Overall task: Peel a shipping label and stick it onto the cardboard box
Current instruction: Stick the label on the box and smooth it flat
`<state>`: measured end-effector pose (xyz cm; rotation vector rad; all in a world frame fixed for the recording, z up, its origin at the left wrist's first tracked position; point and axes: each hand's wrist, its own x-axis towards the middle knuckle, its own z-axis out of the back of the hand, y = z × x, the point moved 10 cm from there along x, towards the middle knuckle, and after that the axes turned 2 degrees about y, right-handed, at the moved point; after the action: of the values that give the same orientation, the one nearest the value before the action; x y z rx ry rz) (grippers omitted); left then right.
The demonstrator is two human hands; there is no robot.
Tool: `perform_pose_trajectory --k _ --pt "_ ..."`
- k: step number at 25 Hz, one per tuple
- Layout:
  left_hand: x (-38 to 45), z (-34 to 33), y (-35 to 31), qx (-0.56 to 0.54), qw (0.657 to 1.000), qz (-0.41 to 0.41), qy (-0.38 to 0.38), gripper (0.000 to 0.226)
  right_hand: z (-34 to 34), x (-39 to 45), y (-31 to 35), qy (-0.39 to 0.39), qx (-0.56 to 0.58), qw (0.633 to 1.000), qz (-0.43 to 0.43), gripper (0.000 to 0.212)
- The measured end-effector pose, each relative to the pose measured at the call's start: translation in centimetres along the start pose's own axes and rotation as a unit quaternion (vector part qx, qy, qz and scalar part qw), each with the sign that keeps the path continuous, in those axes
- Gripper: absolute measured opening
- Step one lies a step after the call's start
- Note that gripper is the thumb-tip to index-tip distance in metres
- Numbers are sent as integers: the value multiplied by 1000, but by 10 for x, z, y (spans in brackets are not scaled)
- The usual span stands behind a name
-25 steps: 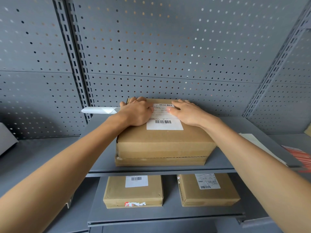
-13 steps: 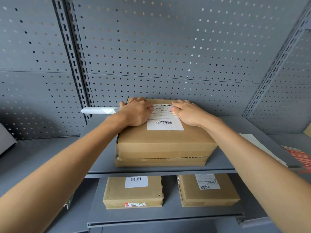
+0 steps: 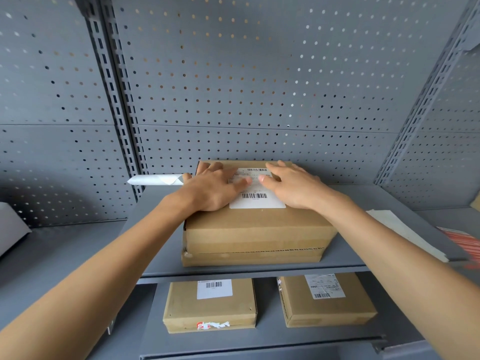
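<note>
Grey pegboard wall (image 3: 259, 87) behind. Grey shelf (image 3: 350, 201) carries cardboard box (image 3: 257, 232) at centre. Two smaller labelled boxes (image 3: 210, 305) on shelf below. My left hand (image 3: 211, 189) flat on box top, fingers spread, thumb pressing shipping label (image 3: 255, 198). My right hand (image 3: 292, 188) flat too, pressing label's right side. Rolled white paper (image 3: 155, 179) just left of box.
</note>
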<state>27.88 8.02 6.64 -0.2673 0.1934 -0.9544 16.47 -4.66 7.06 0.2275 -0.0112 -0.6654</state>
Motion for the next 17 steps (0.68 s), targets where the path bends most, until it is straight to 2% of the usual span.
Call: perform_pose_trajectory --k 3,17 --pt "-2 -8 -4 44 999 -2 28 79 -10 -6 12 28 -26 999 -3 65" --pt "5 -14 3 66 997 -17 47 61 -15 -5 4 45 -9 999 18 62"
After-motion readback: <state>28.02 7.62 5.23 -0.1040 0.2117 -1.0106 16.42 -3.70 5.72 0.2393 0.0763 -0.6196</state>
